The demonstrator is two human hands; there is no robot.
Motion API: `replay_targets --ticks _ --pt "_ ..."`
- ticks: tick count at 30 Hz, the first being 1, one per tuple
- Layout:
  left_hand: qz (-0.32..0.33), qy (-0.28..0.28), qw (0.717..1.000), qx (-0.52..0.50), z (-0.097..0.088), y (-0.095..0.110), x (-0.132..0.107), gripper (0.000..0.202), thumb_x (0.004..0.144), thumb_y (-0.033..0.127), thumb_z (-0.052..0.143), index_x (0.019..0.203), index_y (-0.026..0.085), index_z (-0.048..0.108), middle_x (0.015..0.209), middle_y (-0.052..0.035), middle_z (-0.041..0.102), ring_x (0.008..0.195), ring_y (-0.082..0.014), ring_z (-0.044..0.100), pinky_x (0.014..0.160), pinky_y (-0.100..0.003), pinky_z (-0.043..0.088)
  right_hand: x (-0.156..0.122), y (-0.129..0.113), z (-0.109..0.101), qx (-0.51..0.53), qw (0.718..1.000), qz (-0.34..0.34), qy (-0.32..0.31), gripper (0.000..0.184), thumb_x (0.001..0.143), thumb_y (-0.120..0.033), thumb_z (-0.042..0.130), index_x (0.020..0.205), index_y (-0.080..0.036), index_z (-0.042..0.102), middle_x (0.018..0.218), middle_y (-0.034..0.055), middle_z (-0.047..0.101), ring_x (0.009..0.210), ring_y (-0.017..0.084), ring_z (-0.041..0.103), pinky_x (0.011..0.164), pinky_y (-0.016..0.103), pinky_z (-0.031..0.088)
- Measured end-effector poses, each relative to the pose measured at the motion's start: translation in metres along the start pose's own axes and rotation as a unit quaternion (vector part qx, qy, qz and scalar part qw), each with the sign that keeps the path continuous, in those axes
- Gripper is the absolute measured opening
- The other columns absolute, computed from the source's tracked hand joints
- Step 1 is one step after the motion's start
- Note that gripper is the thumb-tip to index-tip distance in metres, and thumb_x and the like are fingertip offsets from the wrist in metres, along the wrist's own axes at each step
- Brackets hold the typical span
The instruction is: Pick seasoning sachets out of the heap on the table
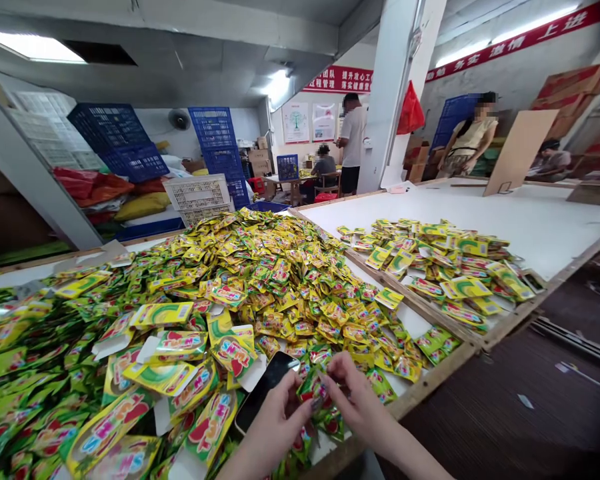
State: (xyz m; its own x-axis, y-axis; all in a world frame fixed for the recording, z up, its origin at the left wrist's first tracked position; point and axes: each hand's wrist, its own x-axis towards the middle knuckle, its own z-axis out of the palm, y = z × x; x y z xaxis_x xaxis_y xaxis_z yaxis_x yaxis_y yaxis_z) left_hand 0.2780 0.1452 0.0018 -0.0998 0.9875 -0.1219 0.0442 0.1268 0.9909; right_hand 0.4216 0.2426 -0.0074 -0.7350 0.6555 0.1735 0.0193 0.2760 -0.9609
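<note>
My left hand (275, 413) and my right hand (355, 397) meet at the near table edge, both pinching a small green and red candy packet (314, 390) between their fingertips. A huge heap of green and yellow candy packets (260, 273) covers the white table (415, 323) in front of me. Flat folded yellow-green cartons (180, 347) lie to the left of my hands. A black phone (265, 387) lies face up just beyond my left hand.
A second white table (530, 220) at the right carries a smaller pile of packets (445, 263). Blue crates (120, 140) and white baskets (197, 193) stack at the back left. Other people stand and sit in the background, near a white pillar (395, 93).
</note>
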Motion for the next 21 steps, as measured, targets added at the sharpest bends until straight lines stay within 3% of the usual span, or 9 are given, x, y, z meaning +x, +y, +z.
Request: replay_targets --ticks 3,5,7,9,12,13,15,17,21 --pt "0.004 -0.04 0.997 0.067 0.005 0.012 -0.013 0.016 0.081 0.034 0.054 0.08 0.02 0.046 0.071 0.0033 0.05 0.061 -0.0126 0.048 0.054 -0.023 0.04 -0.006 -0.004 -0.002 0.117 0.987 0.058 -0.094 0.043 0.076 -0.036 0.061 0.112 -0.024 0.042 0.085 -0.0014 0.057 0.076 0.012 0.055 0.068 0.024 0.044" --pt "-0.008 -0.067 0.983 0.171 -0.001 0.024 -0.019 0.015 0.079 0.032 0.055 0.09 0.021 0.053 0.078 0.0009 0.057 0.069 -0.0162 0.053 0.062 -0.027 0.043 -0.007 -0.004 -0.005 0.107 0.982 0.083 -0.135 0.036 0.072 -0.038 0.065 0.103 -0.022 0.053 0.086 0.0006 0.061 0.076 0.014 0.059 0.068 0.026 0.046" --pt "-0.009 -0.076 0.959 0.271 -0.019 0.037 -0.022 0.033 0.078 0.03 0.058 0.11 0.029 0.052 0.096 -0.0011 0.062 0.087 -0.0202 0.056 0.077 -0.03 0.044 -0.005 0.0 -0.01 0.031 0.99 0.089 -0.106 0.026 0.075 -0.04 0.06 0.092 -0.02 0.058 0.08 0.0017 0.063 0.069 0.016 0.06 0.06 0.026 0.048" --pt "0.008 -0.07 0.932 0.356 -0.047 0.049 -0.019 0.059 0.075 0.02 0.06 0.126 0.038 0.038 0.123 -0.0013 0.054 0.112 -0.0222 0.048 0.096 -0.036 0.036 -0.003 0.009 -0.013 -0.101 0.993 0.045 -0.044 0.023 0.081 -0.038 0.053 0.094 -0.02 0.058 0.08 0.0037 0.065 0.07 0.019 0.062 0.063 0.029 0.049" --pt "0.022 -0.034 0.833 0.551 -0.093 0.061 -0.005 0.076 0.063 -0.003 0.053 0.126 0.037 0.039 0.139 -0.0023 0.04 0.132 -0.0274 0.023 0.107 -0.049 0.02 -0.003 0.025 -0.016 -0.327 0.944 -0.05 -0.026 0.018 0.086 -0.026 0.044 0.093 -0.019 0.058 0.086 0.0077 0.066 0.079 0.022 0.063 0.07 0.032 0.048" --pt "0.019 -0.034 0.797 0.602 -0.105 0.063 0.001 0.075 0.061 -0.005 0.051 0.125 0.033 0.043 0.137 -0.0046 0.042 0.132 -0.0289 0.023 0.106 -0.05 0.02 -0.003 0.03 -0.017 -0.369 0.927 -0.064 -0.036 0.018 0.087 -0.023 0.041 0.092 -0.019 0.058 0.086 0.0081 0.065 0.078 0.022 0.063 0.068 0.032 0.048" --pt "0.014 -0.043 0.753 0.656 -0.122 0.066 0.012 0.065 0.059 -0.004 0.054 0.117 0.027 0.051 0.123 -0.0088 0.054 0.122 -0.0314 0.039 0.102 -0.051 0.027 -0.004 0.034 -0.018 -0.387 0.918 -0.077 -0.043 0.019 0.087 -0.02 0.039 0.089 -0.02 0.057 0.087 0.0074 0.063 0.076 0.02 0.062 0.064 0.029 0.047" --pt "0.02 -0.044 0.741 0.67 -0.131 0.067 0.019 0.052 0.058 0.002 0.063 0.106 0.021 0.056 0.106 -0.0096 0.06 0.105 -0.0312 0.05 0.095 -0.049 0.033 -0.005 0.035 -0.021 -0.338 0.938 -0.08 -0.009 0.016 0.087 -0.021 0.039 0.091 -0.021 0.055 0.089 0.0062 0.062 0.079 0.018 0.061 0.068 0.027 0.048" --pt "0.028 -0.017 0.743 0.668 -0.141 0.067 0.017 0.03 0.057 0.014 0.071 0.083 0.018 0.054 0.091 -0.0073 0.056 0.087 -0.0286 0.052 0.077 -0.039 0.04 -0.002 0.033 -0.03 -0.216 0.97 -0.05 0.102 0.014 0.085 -0.031 0.046 0.091 -0.02 0.054 0.087 0.005 0.062 0.082 0.018 0.059 0.074 0.028 0.047"
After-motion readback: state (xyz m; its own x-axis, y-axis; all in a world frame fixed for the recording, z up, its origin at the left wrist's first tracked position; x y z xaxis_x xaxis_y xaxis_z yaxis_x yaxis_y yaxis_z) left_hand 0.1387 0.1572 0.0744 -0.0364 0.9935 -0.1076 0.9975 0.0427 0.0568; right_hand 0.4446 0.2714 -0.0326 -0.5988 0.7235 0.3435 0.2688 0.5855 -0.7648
